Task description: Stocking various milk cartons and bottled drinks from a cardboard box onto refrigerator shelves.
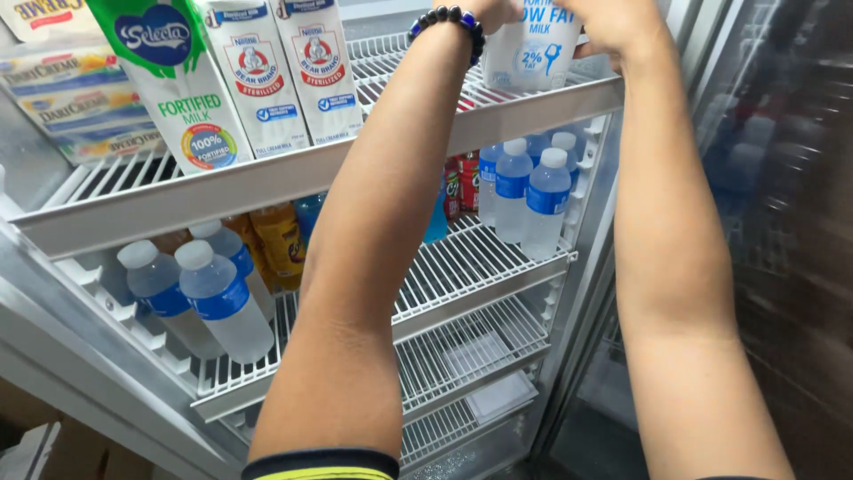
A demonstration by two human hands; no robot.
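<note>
Hands both raised to top wire shelf of open fridge. Left hand and right hand closed around blue-and-white milk carton standing at shelf's right end. Beaded bracelet on left wrist. Water bottles below.

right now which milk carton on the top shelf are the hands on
The white and blue low-fat milk carton at the shelf's right end; both the left hand and the right hand grip it. The other cartons stand untouched at the left.
</note>
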